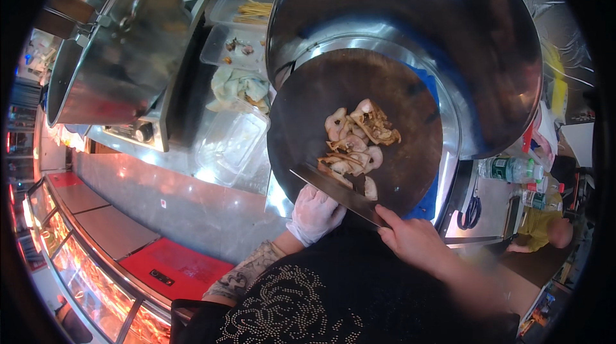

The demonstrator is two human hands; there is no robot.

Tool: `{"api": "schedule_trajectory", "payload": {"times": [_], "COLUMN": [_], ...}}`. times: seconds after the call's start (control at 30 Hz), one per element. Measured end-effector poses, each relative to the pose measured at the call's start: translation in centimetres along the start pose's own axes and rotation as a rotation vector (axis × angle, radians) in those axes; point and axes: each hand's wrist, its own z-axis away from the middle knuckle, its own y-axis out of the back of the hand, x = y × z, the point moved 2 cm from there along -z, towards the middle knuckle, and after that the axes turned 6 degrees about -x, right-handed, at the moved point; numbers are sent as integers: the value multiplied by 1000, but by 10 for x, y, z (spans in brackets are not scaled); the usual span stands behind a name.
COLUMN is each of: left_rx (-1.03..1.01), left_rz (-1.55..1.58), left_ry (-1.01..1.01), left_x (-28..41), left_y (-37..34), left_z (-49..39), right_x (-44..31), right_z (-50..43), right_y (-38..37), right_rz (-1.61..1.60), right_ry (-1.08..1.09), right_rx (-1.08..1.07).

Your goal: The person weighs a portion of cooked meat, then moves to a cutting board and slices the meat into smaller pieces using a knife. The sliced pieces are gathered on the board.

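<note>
My right hand (409, 238) grips the handle end of a broad cleaver (341, 195), whose blade slants up and left over the near part of a round dark chopping board (414, 151). My left hand (315, 214), in a white disposable glove, has its fingers curled at the board's near edge, close below the blade. The blade hides part of the fingertips, and whether they hold anything cannot be told. Sliced cooked meat (349, 158) lies in overlapping pieces just beyond the blade. A browned, folded piece (375, 122) is at the pile's far right.
A large steel bowl or pan (500, 55) rises behind the board. At left are a clear plastic container (233, 144), a crumpled cloth (238, 86), a tray of skewers (255, 9) and a tall metal pot (125, 55). Plastic bottles (512, 169) lie at right; another person (541, 231) is beyond.
</note>
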Motion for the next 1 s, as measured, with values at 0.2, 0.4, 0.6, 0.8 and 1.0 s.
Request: {"api": "schedule_trajectory", "payload": {"times": [0.2, 0.4, 0.6, 0.8, 1.0], "left_rx": [-22, 21, 30, -4, -17], "left_rz": [-19, -25, -18, -13, 6], "left_ry": [21, -10, -30, -12, 17], "left_x": [3, -1, -1, -1, 2], "left_y": [2, -1, 0, 0, 2], "left_z": [-2, -1, -1, 0, -4], "right_x": [-15, -11, -9, 4, -6], "right_z": [-46, -64, -23, 9, -14], "right_y": [-5, -6, 6, 1, 7], "right_rz": [-10, -4, -12, 33, -38], "right_ry": [73, 170, 143, -30, 13], "right_rx": [54, 185, 111, 15, -26]}}
